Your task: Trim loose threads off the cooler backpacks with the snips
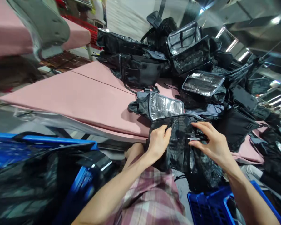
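Observation:
A black cooler bag (178, 148) with a dark pattern hangs over the table's front edge above my lap. My left hand (159, 139) is closed on its upper left part, fingers curled into the fabric. Over the bag's right side, my right hand (208, 137) has thumb and fingers curved around a small pair of thread snips (194, 137). The snips' metal tip points left, close to the bag; much of the tool is hidden by the fingers. A silver foil-lined flap (166, 105) lies open just behind the bag.
The pink-topped table (67, 90) stretches to the left. A heap of black bags (142, 70) and an open foil-lined bag (184, 39) fills its back and right. Blue crates stand low on the left (81, 179) and right (206, 206), the left one holding dark bags.

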The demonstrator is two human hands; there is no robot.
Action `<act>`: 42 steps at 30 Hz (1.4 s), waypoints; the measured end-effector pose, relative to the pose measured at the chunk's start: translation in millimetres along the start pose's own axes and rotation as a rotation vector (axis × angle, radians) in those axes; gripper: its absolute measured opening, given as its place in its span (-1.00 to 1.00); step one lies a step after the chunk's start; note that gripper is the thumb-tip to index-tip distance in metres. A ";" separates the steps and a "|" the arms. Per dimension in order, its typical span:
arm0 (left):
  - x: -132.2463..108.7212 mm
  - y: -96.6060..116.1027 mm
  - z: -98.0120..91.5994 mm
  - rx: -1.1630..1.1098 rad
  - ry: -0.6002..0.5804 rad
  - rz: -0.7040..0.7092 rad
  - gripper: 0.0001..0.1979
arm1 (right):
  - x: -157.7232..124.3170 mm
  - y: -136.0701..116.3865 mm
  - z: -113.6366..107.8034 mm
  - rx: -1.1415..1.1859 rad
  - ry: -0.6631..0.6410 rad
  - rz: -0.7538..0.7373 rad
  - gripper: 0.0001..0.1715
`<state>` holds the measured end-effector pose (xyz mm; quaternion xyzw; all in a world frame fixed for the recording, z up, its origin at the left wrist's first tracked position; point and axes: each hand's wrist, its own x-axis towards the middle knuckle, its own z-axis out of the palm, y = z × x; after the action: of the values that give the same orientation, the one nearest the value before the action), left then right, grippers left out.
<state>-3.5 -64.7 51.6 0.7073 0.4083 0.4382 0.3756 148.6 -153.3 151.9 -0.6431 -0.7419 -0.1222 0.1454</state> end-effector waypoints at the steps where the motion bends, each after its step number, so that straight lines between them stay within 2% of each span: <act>1: -0.4 4.1 2.2 0.016 -0.002 0.009 -0.75 | -2.6 -2.1 -3.8 -0.063 -0.013 -0.003 -0.51; 6: -3.4 24.1 14.8 0.061 -0.011 0.076 -0.78 | -22.9 -11.2 -19.1 -0.452 0.015 -0.077 -0.80; 11: -7.3 38.4 30.7 0.071 -0.037 0.120 -0.77 | -37.5 -12.8 -28.4 -0.609 0.014 -0.124 -0.82; 26: -7.8 47.2 38.8 0.145 -0.092 0.128 -0.79 | -40.2 -7.6 -34.0 -0.689 -0.046 -0.148 -0.81; 31: -8.2 54.9 39.3 0.202 -0.122 0.122 -0.78 | -36.4 -13.1 -38.7 -0.738 -0.135 -0.137 -0.85; 36: -7.3 67.2 43.3 0.241 -0.184 0.120 -0.77 | -29.2 -18.0 -42.0 -0.787 -0.202 -0.164 -0.79; 42: -6.6 70.3 48.1 0.254 -0.200 0.123 -0.76 | -36.9 -9.3 -44.6 -0.744 -0.239 -0.047 -0.75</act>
<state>56.7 -106.0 95.9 0.8127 0.3771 0.3327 0.2943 146.9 -204.9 179.6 -0.6443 -0.6731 -0.3107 -0.1880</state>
